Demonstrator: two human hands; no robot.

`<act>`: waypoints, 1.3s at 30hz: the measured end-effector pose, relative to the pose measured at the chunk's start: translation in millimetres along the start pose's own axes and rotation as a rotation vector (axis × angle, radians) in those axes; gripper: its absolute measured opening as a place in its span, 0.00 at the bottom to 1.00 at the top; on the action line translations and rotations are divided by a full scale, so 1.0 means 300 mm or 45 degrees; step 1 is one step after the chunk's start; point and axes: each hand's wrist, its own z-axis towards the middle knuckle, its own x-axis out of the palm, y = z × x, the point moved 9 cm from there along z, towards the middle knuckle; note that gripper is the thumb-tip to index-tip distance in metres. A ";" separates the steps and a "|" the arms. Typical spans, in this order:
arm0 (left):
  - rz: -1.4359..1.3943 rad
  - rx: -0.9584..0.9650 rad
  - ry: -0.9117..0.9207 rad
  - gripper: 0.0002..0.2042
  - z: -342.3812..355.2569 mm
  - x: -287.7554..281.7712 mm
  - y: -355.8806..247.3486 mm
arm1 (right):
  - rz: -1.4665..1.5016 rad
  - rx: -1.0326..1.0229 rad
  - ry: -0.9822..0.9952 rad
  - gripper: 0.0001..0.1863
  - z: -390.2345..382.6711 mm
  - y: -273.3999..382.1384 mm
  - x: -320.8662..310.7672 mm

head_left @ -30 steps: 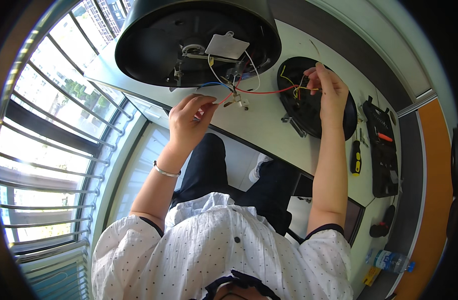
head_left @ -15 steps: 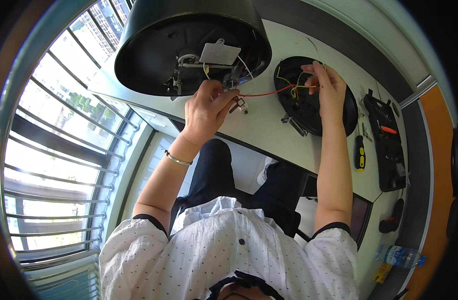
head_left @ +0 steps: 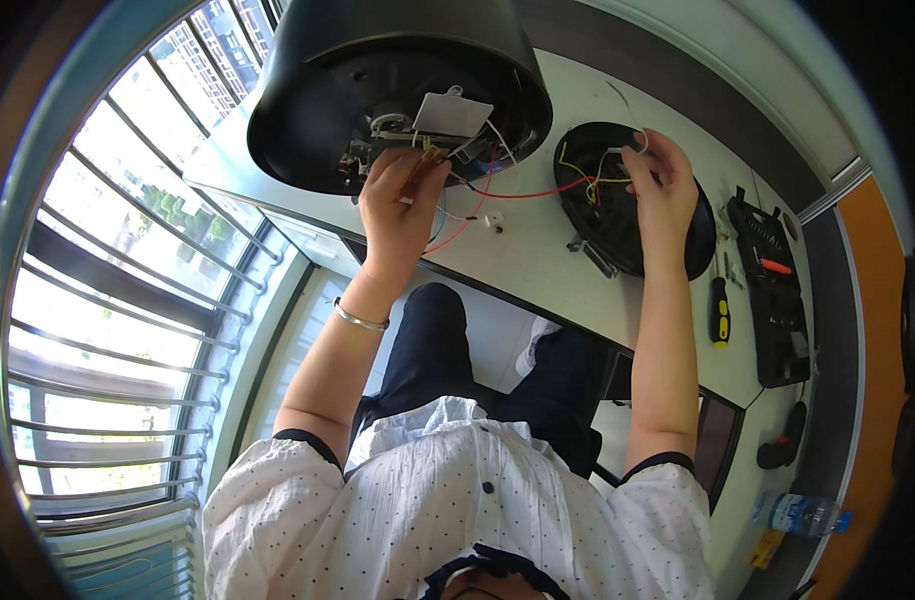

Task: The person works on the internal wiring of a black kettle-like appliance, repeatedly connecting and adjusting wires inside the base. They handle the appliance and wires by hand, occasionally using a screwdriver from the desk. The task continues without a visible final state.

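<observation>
A large black housing (head_left: 398, 60) lies on its side with its hollow underside facing me; a grey metal plate (head_left: 454, 115) and small mechanisms show inside. At its opening my left hand (head_left: 398, 215) is closed, pinching a small brown part (head_left: 428, 160) whose exact kind is hard to make out. Loose red wires (head_left: 528, 194) run from there to a round black base (head_left: 603, 235) on the right. Over that base, my right hand (head_left: 666, 190) pinches a thin white wire (head_left: 633, 100) between thumb and fingers. Yellow wires (head_left: 568, 160) also rise from the base.
A small white block (head_left: 494, 221) sits on the white desk (head_left: 498, 255). To the right are a yellow-black screwdriver (head_left: 719, 310), an open black tool case (head_left: 773, 330) and a plastic bottle (head_left: 803, 513). A barred window (head_left: 108, 300) is on the left.
My left hand has moved up and slightly left into the housing's opening, carrying the brown part. A pink-red and a blue wire now hang below it. My right hand's fingers have shifted onto the white wire.
</observation>
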 end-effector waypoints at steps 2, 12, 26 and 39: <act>-0.038 -0.048 0.002 0.07 0.002 0.001 0.008 | -0.111 -0.148 -0.080 0.22 -0.028 0.043 -0.013; -0.045 -0.085 0.029 0.07 -0.001 -0.022 0.042 | -0.291 -0.672 0.023 0.12 -0.294 0.226 0.118; -0.023 -0.151 0.045 0.06 0.012 -0.036 0.044 | -0.159 -0.202 0.069 0.16 -0.273 0.072 0.249; -0.011 -0.164 0.062 0.06 0.008 -0.027 0.033 | -0.912 -0.310 0.333 0.27 -0.265 0.119 0.385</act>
